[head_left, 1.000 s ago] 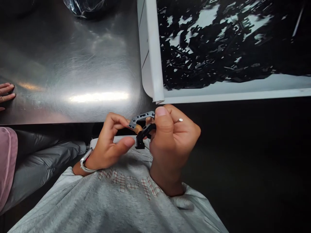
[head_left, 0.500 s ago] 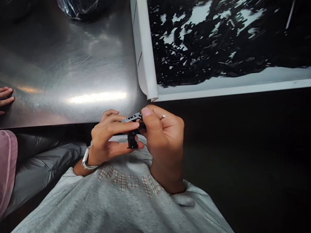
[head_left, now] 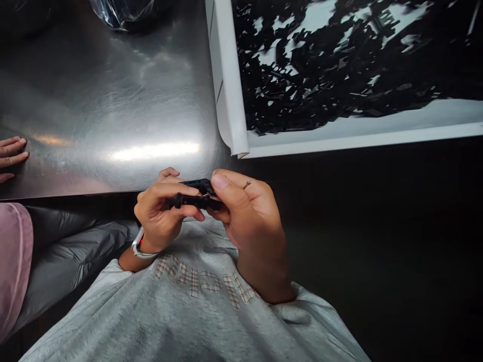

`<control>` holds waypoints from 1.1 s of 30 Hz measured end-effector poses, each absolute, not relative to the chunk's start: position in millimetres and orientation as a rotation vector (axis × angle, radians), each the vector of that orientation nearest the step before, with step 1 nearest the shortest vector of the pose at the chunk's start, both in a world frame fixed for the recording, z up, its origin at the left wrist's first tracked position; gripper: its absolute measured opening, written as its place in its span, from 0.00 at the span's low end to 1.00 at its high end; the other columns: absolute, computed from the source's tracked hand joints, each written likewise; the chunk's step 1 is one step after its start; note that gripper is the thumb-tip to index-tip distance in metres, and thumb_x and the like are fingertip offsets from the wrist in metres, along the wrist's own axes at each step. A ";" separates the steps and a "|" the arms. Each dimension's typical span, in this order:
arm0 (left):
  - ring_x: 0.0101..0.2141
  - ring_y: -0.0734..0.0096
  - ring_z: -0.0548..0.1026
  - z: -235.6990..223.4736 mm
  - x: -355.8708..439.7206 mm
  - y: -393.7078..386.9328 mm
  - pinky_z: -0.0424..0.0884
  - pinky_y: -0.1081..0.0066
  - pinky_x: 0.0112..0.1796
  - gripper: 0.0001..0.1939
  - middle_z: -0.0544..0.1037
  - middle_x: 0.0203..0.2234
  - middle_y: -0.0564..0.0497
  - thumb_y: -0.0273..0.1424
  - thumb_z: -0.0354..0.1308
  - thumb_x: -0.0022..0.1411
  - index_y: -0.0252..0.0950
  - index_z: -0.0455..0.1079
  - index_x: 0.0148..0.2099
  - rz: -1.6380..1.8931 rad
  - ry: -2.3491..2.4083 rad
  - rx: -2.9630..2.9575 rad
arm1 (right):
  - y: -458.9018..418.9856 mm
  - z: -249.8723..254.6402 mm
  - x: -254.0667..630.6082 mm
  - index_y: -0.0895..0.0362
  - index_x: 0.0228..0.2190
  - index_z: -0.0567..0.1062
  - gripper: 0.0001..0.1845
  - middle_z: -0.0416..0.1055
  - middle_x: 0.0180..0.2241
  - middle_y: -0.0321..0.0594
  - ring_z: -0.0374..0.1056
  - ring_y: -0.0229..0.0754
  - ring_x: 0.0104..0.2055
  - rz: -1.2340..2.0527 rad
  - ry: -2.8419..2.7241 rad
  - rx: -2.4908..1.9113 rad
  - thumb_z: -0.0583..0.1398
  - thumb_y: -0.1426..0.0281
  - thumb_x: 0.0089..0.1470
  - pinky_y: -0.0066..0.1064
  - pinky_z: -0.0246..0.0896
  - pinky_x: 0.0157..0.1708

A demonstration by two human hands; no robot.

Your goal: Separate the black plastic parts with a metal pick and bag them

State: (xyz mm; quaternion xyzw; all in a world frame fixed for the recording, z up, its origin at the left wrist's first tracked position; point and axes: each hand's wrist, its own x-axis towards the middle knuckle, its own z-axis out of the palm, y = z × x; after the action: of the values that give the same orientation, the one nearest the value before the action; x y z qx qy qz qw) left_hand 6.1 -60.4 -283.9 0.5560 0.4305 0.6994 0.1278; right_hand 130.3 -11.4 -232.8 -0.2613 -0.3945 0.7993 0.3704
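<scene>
Between my two hands, in front of my chest, is a small black plastic part [head_left: 196, 201] made of two slim bars, one above the other. My left hand [head_left: 160, 211] grips its left end, with the index finger and thumb around the lower bar. The thumb and fingers of my right hand [head_left: 247, 211] pinch the right end, hiding where the bars meet. A thin, light-tipped piece [head_left: 247, 184] sticks out from behind my right fingers; its kind is unclear.
A shiny metal table [head_left: 94, 110] lies ahead on the left, with a plastic-wrapped bundle [head_left: 124, 10] at its back. To its right, a white tray [head_left: 320, 146] holds a heap of black plastic pieces [head_left: 302, 85]. Another person's hand [head_left: 11, 153] rests on the table's left side.
The black part has turned, so its lower bar lies level rather than pointing down and the upper bar no longer shines silver. My left fingers have curled closer around it.
</scene>
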 end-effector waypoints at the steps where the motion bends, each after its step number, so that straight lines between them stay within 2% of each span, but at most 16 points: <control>1: 0.22 0.75 0.80 -281.7 7.6 -61.5 0.75 0.66 0.53 0.11 0.79 0.16 0.60 0.40 0.62 0.72 0.39 0.79 0.47 2.019 1.257 1.557 | -11.4 -234.5 132.2 0.54 0.19 0.62 0.27 0.59 0.18 0.29 0.56 0.31 0.20 2.004 -1.064 -0.680 0.64 0.59 0.65 0.25 0.58 0.23; 4: 0.17 0.77 0.77 -271.8 11.3 -65.6 0.78 0.65 0.51 0.13 0.75 0.14 0.63 0.44 0.59 0.73 0.42 0.79 0.43 1.917 1.274 1.271 | -10.8 -241.6 140.5 0.55 0.23 0.69 0.23 0.56 0.18 0.27 0.48 0.30 0.19 1.802 -1.238 -0.700 0.61 0.58 0.68 0.25 0.50 0.19; 5: 0.16 0.78 0.76 -267.9 12.1 -66.8 0.79 0.65 0.49 0.14 0.72 0.12 0.64 0.46 0.59 0.73 0.43 0.78 0.42 1.869 1.259 1.165 | -10.4 -244.1 143.5 0.54 0.25 0.71 0.21 0.55 0.18 0.26 0.46 0.30 0.18 1.752 -1.265 -0.697 0.62 0.56 0.67 0.25 0.46 0.18; 7: 0.13 0.77 0.72 -260.5 12.8 -68.1 0.81 0.68 0.37 0.17 0.64 0.08 0.65 0.49 0.59 0.72 0.44 0.77 0.38 1.761 1.191 0.982 | -9.8 -248.2 148.6 0.53 0.30 0.75 0.15 0.56 0.19 0.25 0.46 0.30 0.19 1.677 -1.297 -0.668 0.68 0.57 0.62 0.26 0.43 0.17; 8: 0.12 0.76 0.71 -257.3 13.0 -68.3 0.78 0.71 0.30 0.18 0.60 0.07 0.66 0.51 0.60 0.70 0.44 0.76 0.36 1.706 1.144 0.915 | -9.6 -249.6 150.4 0.52 0.34 0.76 0.12 0.58 0.21 0.25 0.49 0.30 0.20 1.629 -1.325 -0.656 0.71 0.60 0.58 0.26 0.46 0.17; 10: 0.10 0.75 0.68 -252.4 13.4 -67.8 0.70 0.74 0.20 0.20 0.52 0.05 0.66 0.53 0.62 0.68 0.43 0.73 0.34 1.604 1.050 0.826 | -9.8 -251.4 152.5 0.49 0.40 0.80 0.14 0.66 0.26 0.28 0.59 0.32 0.24 1.496 -1.434 -0.634 0.75 0.67 0.53 0.26 0.57 0.22; 12: 0.09 0.75 0.63 -249.1 14.5 -66.8 0.65 0.76 0.16 0.22 0.47 0.04 0.67 0.56 0.62 0.66 0.43 0.70 0.33 1.512 0.985 0.738 | -10.8 -252.1 152.6 0.48 0.42 0.82 0.14 0.73 0.29 0.31 0.67 0.35 0.27 1.362 -1.535 -0.610 0.74 0.71 0.54 0.29 0.65 0.25; 15: 0.05 0.81 0.49 -245.8 16.7 -64.9 0.56 0.78 0.12 0.26 0.45 0.04 0.68 0.58 0.62 0.65 0.42 0.66 0.31 1.430 0.919 0.624 | -12.7 -251.9 150.1 0.49 0.38 0.83 0.07 0.74 0.26 0.33 0.70 0.38 0.27 1.329 -1.503 -0.658 0.72 0.69 0.57 0.29 0.63 0.21; 17: 0.05 0.84 0.43 -244.5 17.7 -62.8 0.56 0.79 0.12 0.26 0.43 0.04 0.70 0.58 0.63 0.64 0.41 0.65 0.31 1.423 0.919 0.567 | -12.9 -250.6 147.3 0.49 0.34 0.82 0.06 0.74 0.24 0.31 0.72 0.37 0.25 1.423 -1.376 -0.697 0.74 0.68 0.55 0.27 0.62 0.18; 20: 0.06 0.86 0.42 -244.6 18.4 -58.8 0.67 0.79 0.19 0.26 0.43 0.05 0.71 0.57 0.66 0.61 0.40 0.67 0.32 1.459 0.966 0.491 | -11.1 -248.8 142.6 0.50 0.28 0.78 0.11 0.76 0.22 0.30 0.74 0.35 0.22 1.609 -1.183 -0.682 0.74 0.65 0.55 0.24 0.69 0.19; 22: 0.07 0.87 0.43 -246.0 19.2 -56.5 0.69 0.80 0.20 0.26 0.47 0.05 0.72 0.57 0.69 0.58 0.40 0.67 0.33 1.498 1.004 0.462 | -9.5 -249.3 140.3 0.51 0.27 0.77 0.13 0.77 0.22 0.31 0.74 0.34 0.21 1.673 -1.132 -0.681 0.74 0.63 0.56 0.22 0.69 0.18; 28: 0.07 0.87 0.48 -250.5 23.3 -54.7 0.49 0.82 0.13 0.29 0.59 0.07 0.71 0.54 0.71 0.57 0.41 0.60 0.33 1.619 1.204 0.471 | -7.4 -254.0 138.4 0.54 0.26 0.74 0.20 0.75 0.22 0.30 0.67 0.31 0.18 1.784 -1.086 -0.740 0.75 0.56 0.51 0.21 0.59 0.15; 30: 0.07 0.87 0.49 -251.3 23.2 -55.1 0.48 0.81 0.12 0.29 0.59 0.07 0.71 0.55 0.70 0.57 0.41 0.58 0.33 1.636 1.241 0.499 | -6.5 -254.5 137.9 0.54 0.26 0.73 0.21 0.72 0.19 0.29 0.64 0.30 0.17 1.818 -1.099 -0.709 0.74 0.55 0.53 0.21 0.59 0.16; 33: 0.07 0.86 0.50 -252.5 21.6 -56.2 0.53 0.81 0.13 0.28 0.59 0.07 0.71 0.55 0.69 0.59 0.41 0.58 0.33 1.628 1.277 0.550 | -5.0 -254.9 137.1 0.54 0.26 0.72 0.21 0.67 0.17 0.26 0.57 0.29 0.15 1.871 -1.106 -0.689 0.73 0.54 0.55 0.23 0.60 0.19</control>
State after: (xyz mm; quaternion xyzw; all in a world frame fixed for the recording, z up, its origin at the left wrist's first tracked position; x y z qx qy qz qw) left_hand 21.6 -56.2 -252.5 0.2254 0.5233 0.6673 0.4796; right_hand 137.1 -5.0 -254.9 -0.2745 -0.4409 0.7455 0.4177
